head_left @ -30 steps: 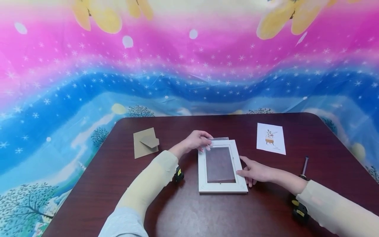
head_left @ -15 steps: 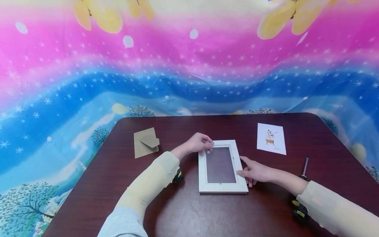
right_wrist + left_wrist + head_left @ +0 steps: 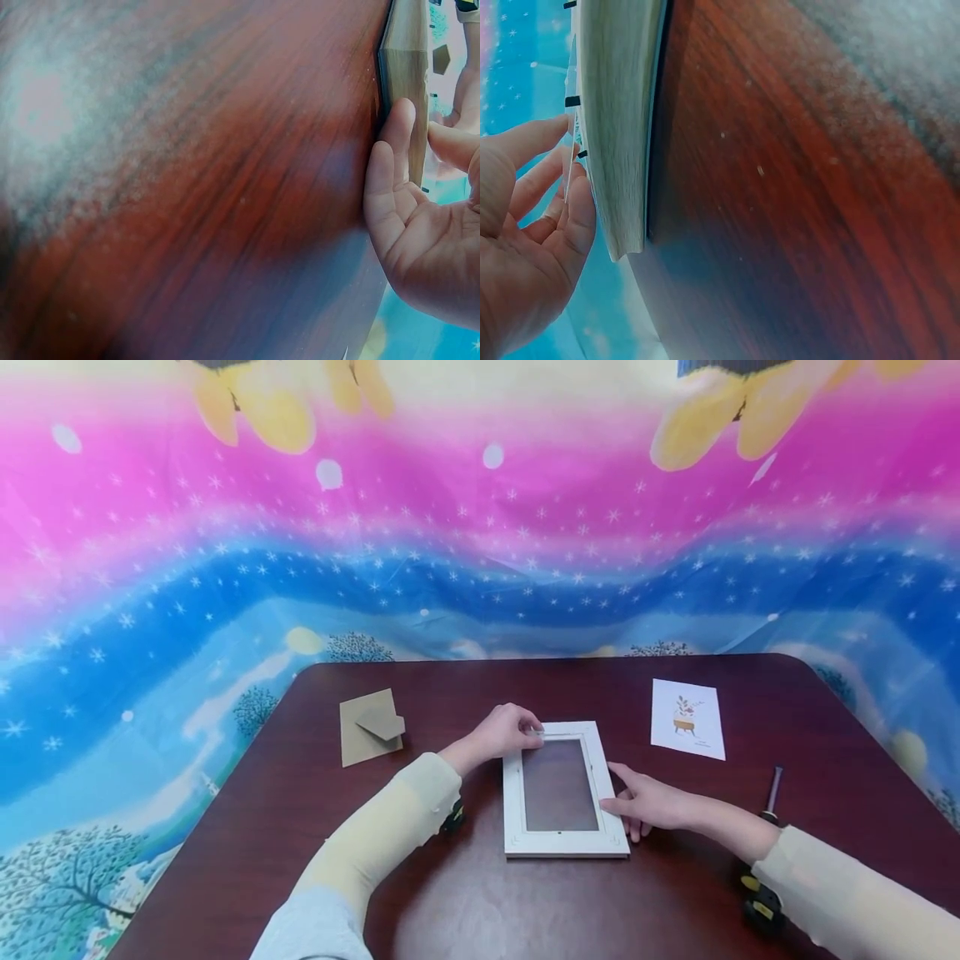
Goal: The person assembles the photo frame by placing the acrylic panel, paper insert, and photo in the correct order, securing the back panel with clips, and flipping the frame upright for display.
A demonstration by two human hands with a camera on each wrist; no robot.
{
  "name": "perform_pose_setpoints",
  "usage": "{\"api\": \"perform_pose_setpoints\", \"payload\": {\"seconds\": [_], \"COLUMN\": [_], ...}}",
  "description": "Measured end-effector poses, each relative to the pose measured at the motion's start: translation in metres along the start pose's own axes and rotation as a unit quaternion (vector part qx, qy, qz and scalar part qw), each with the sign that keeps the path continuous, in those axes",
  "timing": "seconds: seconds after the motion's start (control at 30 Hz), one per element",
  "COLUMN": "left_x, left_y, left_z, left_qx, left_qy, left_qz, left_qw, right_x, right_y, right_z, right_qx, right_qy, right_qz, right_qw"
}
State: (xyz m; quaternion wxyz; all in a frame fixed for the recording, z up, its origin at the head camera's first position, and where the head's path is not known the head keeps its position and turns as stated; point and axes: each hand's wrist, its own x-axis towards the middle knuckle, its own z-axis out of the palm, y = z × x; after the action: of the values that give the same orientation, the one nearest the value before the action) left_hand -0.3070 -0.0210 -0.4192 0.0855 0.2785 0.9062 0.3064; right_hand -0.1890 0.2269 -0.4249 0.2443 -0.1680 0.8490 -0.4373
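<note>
Well, from my distant place I see the white frame [image 3: 513, 802] lying on the surface [image 3: 480, 902], near its middle, with a clear sheet [image 3: 558, 785] at its window. The sheet is almost invisible, so I cannot tell whether it sits fully inside. My left hand [image 3: 510, 731] is at the far left corner of the frame; its grip is narrow, pinching the sheet's edge. My right hand [image 3: 648, 799] holds the right side of the frame, thumb above and fingers along the wooden edge; the right wrist view cuts off part of this hand. Farther right lies a card [image 3: 687, 720], whose small print I cannot read. At the left is a brown board [image 3: 367, 739]. Of a slim tool [image 3: 775, 789], the lower end is hidden behind the right wrist.
</note>
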Motion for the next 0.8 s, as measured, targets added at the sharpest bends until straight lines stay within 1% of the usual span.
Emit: {"api": "perform_pose_setpoints", "payload": {"seconds": [0.1, 0.17, 0.23, 0.43, 0.6, 0.8], "left_x": [0.0, 0.0, 0.0, -0.003, -0.005, -0.005], "left_y": [-0.001, 0.0, 0.001, 0.005, 0.007, 0.009], "left_z": [0.002, 0.003, 0.003, 0.007, 0.011, 0.012], "left_qx": [0.007, 0.022, 0.046, 0.107, 0.153, 0.178], "left_qy": [0.002, 0.005, 0.01, 0.024, 0.031, 0.03], "left_qz": [0.01, 0.014, 0.015, 0.009, -0.001, 0.001], "left_qw": [0.9999, 0.9996, 0.9988, 0.9939, 0.9878, 0.9836], "right_x": [-0.001, -0.001, 0.0, 0.0, 0.0, 0.001], "right_y": [0.001, 0.001, 0.001, 0.002, 0.002, 0.002], "right_z": [0.002, 0.002, 0.001, 0.001, 0.002, 0.001], "right_qx": [-0.001, -0.001, -0.002, 0.0, 0.002, -0.001], "right_qy": [0.002, 0.005, 0.007, 0.006, 0.007, 0.007], "right_qz": [-0.003, -0.006, -0.008, -0.009, -0.009, -0.009], "right_qw": [1.0, 1.0, 0.9999, 0.9999, 0.9999, 0.9999]}}
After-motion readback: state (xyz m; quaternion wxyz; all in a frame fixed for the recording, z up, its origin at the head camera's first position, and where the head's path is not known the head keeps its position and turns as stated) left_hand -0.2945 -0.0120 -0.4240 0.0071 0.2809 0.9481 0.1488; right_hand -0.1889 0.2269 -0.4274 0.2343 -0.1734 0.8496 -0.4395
